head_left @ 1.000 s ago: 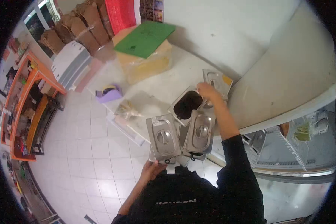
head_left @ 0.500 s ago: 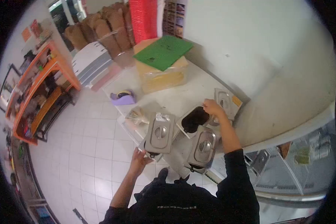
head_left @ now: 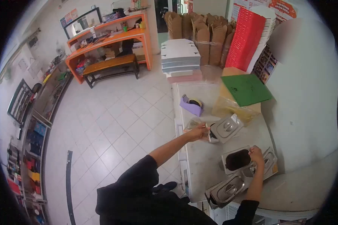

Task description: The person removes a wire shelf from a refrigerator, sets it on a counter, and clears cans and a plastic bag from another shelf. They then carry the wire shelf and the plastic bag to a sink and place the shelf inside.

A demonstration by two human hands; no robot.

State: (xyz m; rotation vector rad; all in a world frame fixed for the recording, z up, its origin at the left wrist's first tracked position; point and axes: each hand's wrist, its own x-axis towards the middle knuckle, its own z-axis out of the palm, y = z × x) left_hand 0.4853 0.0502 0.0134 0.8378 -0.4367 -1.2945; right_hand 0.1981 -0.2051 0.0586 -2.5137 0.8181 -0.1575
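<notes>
My left hand (head_left: 199,132) is closed on the left edge of a steel food pan, whose lid (head_left: 227,128) sits askew with a dark gap showing at the left. A clear plastic bag (head_left: 192,124) with small contents lies right behind that hand. My right hand (head_left: 256,154) has its fingers closed at the right rim of an uncovered steel pan; dark contents (head_left: 238,160) fill its opening. Beside the right wrist lies a steel lid (head_left: 268,159), partly covered by the hand and forearm. Nearer my body stands another lidded steel pan (head_left: 227,190).
On the white table (head_left: 202,168) are a purple tape dispenser (head_left: 191,106) and a carton with a green folder (head_left: 247,89) on top. Stacked boxes (head_left: 181,56) stand behind. A wall (head_left: 304,93) bounds the right; a bench (head_left: 109,66) is across the tiled floor.
The view has swung left. My left hand has shifted the askew-lidded pan away from the other pans, towards the carton. My right hand stays at the uncovered pan's rim.
</notes>
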